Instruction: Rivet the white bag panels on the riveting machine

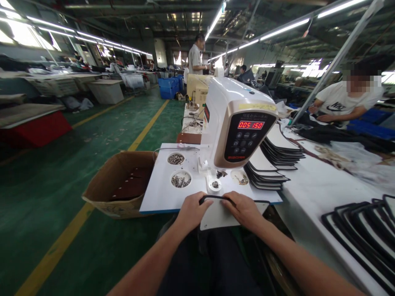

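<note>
Both my hands grip a white panel with black edging (219, 216) at the front edge of the machine's white table (160, 181). My left hand (193, 211) pinches its top left corner, thumb on the near face. My right hand (242, 207) is closed on the top edge further right. A small round metal piece shows near the panel's lower left corner. Just beyond the panel is the round die (215, 184) of a white and gold pressing machine (237, 94) with a lit red display. Cups of small metal fasteners (181, 179) are set into the table.
Stacks of similar black-edged panels (267, 172) stand right of the machine, with more (364, 234) at the lower right. A cardboard box (119, 207) holding dark pieces sits at the left. A co-worker (348, 96) works at the right; another person (195, 57) stands further back.
</note>
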{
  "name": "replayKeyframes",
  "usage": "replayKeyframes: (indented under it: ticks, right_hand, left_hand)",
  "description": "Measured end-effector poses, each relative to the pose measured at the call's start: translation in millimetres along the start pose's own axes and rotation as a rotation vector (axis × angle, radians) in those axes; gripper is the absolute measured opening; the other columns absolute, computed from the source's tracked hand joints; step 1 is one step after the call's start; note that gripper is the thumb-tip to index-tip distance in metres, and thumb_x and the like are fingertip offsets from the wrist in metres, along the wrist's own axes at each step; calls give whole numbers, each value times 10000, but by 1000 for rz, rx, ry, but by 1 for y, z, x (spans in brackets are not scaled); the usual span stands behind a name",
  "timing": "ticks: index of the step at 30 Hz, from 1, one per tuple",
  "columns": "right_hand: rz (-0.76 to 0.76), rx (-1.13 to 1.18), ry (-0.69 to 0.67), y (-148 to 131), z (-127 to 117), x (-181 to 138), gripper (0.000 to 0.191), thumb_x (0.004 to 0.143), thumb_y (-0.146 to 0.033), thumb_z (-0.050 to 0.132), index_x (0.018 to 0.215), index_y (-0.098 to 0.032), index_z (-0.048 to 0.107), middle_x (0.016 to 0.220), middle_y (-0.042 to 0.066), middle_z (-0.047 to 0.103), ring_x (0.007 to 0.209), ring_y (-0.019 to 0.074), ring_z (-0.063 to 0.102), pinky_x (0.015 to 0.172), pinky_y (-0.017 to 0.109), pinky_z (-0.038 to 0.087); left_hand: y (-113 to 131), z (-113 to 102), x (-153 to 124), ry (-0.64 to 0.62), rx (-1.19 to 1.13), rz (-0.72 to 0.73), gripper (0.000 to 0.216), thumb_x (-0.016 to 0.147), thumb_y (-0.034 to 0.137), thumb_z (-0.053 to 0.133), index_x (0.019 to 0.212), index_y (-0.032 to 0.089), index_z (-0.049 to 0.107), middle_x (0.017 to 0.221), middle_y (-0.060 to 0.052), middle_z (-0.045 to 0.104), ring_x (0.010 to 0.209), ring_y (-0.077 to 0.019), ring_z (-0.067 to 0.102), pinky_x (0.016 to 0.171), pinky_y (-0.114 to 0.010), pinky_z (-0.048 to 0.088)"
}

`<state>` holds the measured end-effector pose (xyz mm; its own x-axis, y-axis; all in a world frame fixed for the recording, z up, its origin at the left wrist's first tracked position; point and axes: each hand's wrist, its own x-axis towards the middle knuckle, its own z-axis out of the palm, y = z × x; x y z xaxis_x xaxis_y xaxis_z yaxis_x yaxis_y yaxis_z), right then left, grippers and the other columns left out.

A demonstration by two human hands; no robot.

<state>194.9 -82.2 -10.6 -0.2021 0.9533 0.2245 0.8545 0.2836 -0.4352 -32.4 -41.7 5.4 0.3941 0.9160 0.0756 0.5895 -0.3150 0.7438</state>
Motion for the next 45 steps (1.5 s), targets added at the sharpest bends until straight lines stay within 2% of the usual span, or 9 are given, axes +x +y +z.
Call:
replayKeyframes:
  ticks: [8,18,24,28,31,35,39,42,45]
  right_hand:
    - [249,-38,193,1,13,36,405,963,-548,408,845,-236,639,806,15,693,749,176,613,652,273,330]
    - [306,10,150,20,12,63,409,921,-526,464,717,-212,627,753,22,680,729,161,571,648,265,304]
    - [319,111,109,21,15,63,459,925,-517,419,620,-196,537,653,12,613,645,144,504,613,267,293]
    - [376,222,157,15,17,58,478,914,-531,425,574,-198,475,599,0,566,626,147,483,594,268,298]
    - [457,349,246,5,21,44,487,911,-551,429,571,-203,459,580,-8,533,625,154,478,586,270,320]
    - [538,587,331,-10,32,12,354,910,-511,466,844,-199,619,755,15,624,719,182,565,655,284,436]
    - [351,450,459,-18,32,-10,451,888,-442,554,1267,-198,541,1191,102,616,1072,247,579,909,386,475]
    - [73,172,508,-23,18,-4,422,898,-409,568,1271,-211,564,1310,121,561,1250,275,480,1062,457,371]
    - [-82,35,427,-27,3,11,361,926,-393,539,1243,-230,600,1279,109,595,1256,279,481,1074,466,342]
  left_hand:
    - [1,25,44,146,-35,-61,441,912,540,370,694,198,543,660,9,574,689,-145,529,632,-263,321]
    - [-12,32,75,105,51,-101,447,922,493,324,701,203,584,733,-50,662,701,-171,541,652,-288,323]
    - [-16,32,86,92,-26,-84,444,884,472,383,590,183,547,602,-7,566,632,-142,480,594,-278,289]
    - [-15,24,78,84,-67,-76,462,865,498,414,556,172,525,556,21,496,597,-122,444,566,-270,282]
    - [-16,15,53,83,-194,-120,412,845,517,466,661,169,588,622,28,549,630,-121,483,588,-253,332]
    - [-19,7,15,91,-261,-170,436,845,578,467,783,173,617,686,23,606,646,-130,520,590,-251,365]
    - [-6,4,2,91,-125,-109,428,853,576,466,746,183,600,703,19,630,674,-139,528,623,-259,368]
    - [11,2,10,18,-77,18,373,878,518,449,774,191,595,746,5,648,719,-154,549,662,-272,373]
    - [22,-3,20,-33,-76,99,332,902,466,419,803,196,584,775,-3,648,745,-160,557,685,-280,374]
